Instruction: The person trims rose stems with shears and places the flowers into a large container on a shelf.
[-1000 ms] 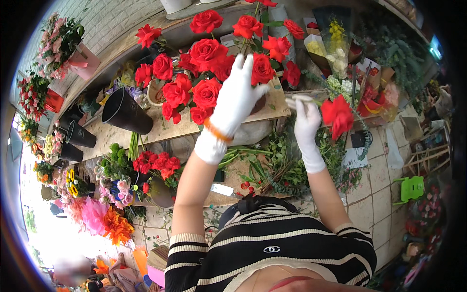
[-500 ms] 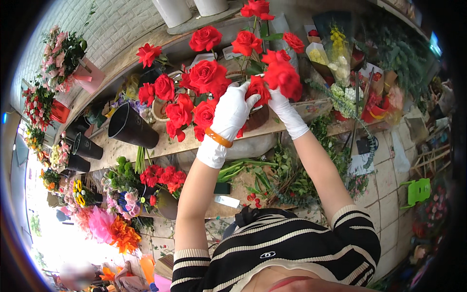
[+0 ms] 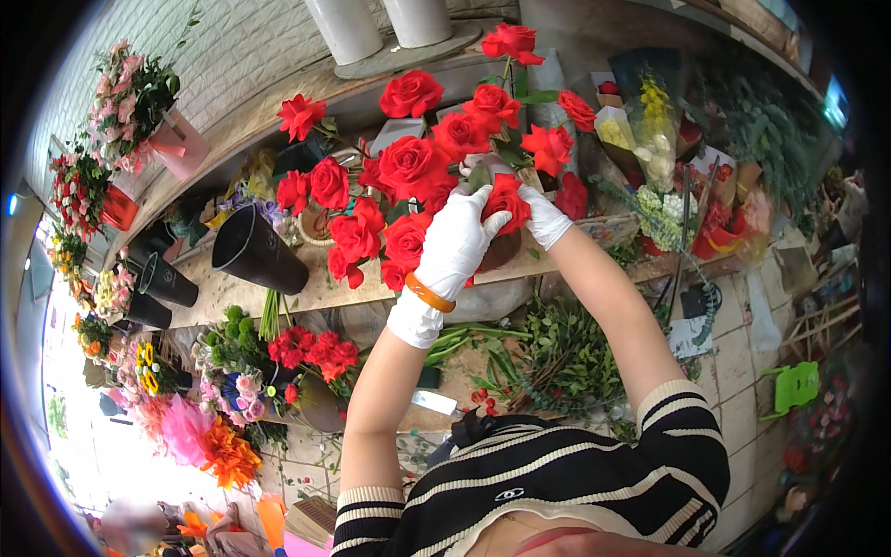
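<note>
Both my hands wear white gloves and meet at one red rose (image 3: 506, 202) on the right side of a large rose arrangement. My left hand (image 3: 457, 239) is closed at the bloom's left side, thumb and fingers pressed to it. From the other side my right hand (image 3: 546, 219) is closed against the same rose, its fingertips partly hidden behind petals. Several open red roses (image 3: 411, 167) stand around my hands on stems of varied height. Whatever holds the stems is mostly covered by blooms and hands. An orange bracelet (image 3: 430, 292) circles my left wrist.
A black bucket (image 3: 260, 251) stands left on the wooden bench (image 3: 362, 290). Below lie cut green leaves (image 3: 571, 343) and more red flowers (image 3: 311, 353). Wrapped bouquets (image 3: 654, 139) are at the right. A green stool (image 3: 794, 388) stands on the tiled floor; white columns (image 3: 343, 28) rise behind.
The roses right of my hands have shifted; a blurred bloom over my right hand is now sharp and apart from it. Both hands stay at the same rose. The whole view has moved slightly.
</note>
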A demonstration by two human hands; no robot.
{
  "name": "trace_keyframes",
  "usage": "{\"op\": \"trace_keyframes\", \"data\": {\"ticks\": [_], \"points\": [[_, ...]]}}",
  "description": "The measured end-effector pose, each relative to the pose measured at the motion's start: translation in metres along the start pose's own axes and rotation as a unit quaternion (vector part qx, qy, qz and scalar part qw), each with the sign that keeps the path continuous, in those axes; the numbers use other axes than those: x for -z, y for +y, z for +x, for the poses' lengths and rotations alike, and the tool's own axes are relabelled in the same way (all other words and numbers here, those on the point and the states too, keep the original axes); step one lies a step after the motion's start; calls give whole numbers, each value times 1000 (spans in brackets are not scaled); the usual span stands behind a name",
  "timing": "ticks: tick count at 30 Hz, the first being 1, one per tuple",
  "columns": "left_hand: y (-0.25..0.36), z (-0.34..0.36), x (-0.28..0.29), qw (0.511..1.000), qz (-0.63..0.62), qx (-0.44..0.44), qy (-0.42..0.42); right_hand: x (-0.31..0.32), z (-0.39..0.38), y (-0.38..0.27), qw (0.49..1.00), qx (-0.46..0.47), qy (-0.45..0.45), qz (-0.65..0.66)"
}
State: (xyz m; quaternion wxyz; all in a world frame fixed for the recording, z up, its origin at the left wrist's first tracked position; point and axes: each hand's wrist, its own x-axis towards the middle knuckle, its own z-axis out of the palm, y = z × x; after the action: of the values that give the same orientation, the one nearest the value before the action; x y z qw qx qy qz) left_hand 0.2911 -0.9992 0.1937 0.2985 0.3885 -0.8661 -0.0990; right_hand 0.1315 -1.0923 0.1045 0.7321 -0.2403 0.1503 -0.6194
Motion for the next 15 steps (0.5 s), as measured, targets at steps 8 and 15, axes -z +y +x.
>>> {"op": "trace_keyframes", "data": {"ticks": [8,15], "points": [[6,-2,4,1000,-18,22,5,2,14,4,998,4,-19,-64],[37,-62,40,986,-160,-25,-36,6,18,1,992,14,-19,-122]]}}
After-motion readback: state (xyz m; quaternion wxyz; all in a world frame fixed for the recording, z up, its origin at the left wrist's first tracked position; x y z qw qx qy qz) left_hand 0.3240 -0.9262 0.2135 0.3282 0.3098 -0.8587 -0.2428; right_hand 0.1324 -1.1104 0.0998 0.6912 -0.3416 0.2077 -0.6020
